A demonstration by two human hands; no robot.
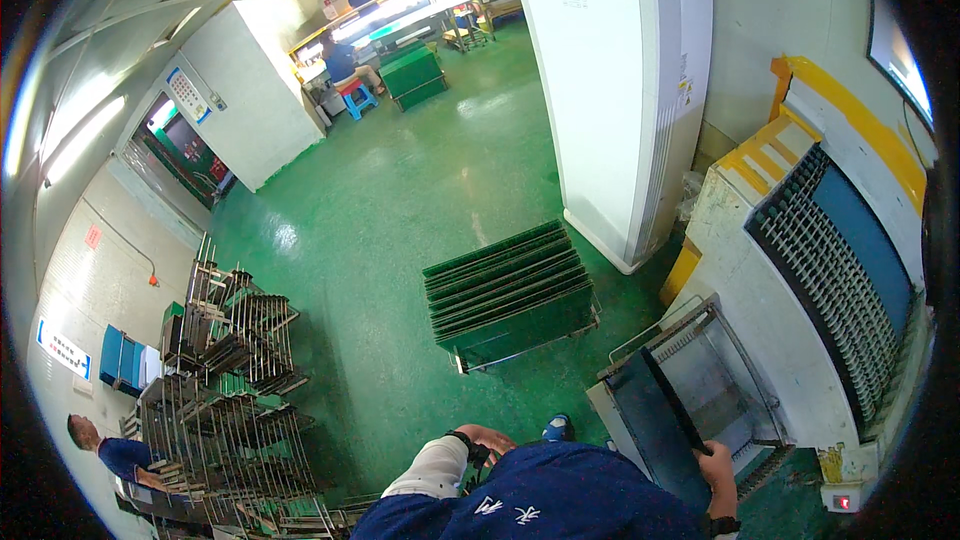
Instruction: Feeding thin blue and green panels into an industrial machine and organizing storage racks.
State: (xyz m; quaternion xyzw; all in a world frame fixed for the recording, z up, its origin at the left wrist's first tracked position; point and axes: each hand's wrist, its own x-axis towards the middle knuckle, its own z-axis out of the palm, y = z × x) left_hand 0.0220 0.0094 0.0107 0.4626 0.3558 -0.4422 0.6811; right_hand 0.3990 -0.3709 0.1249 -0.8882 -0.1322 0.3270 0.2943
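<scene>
My right hand is closed on the edge of a dark flat panel. That panel leans at a slant in front of a metal rack tray at the machine's near end. My left hand is close against my body, below a white sleeve and a dark wrist strap; its fingers are hidden. Ahead of me on the floor stands a wire rack filled with several upright green boards.
At right is a machine with a roller conveyor, and a tall white cabinet stands beyond it. Stacked metal racks line the left side, with another person beside them. Far back, people sit at lit benches near a green rack.
</scene>
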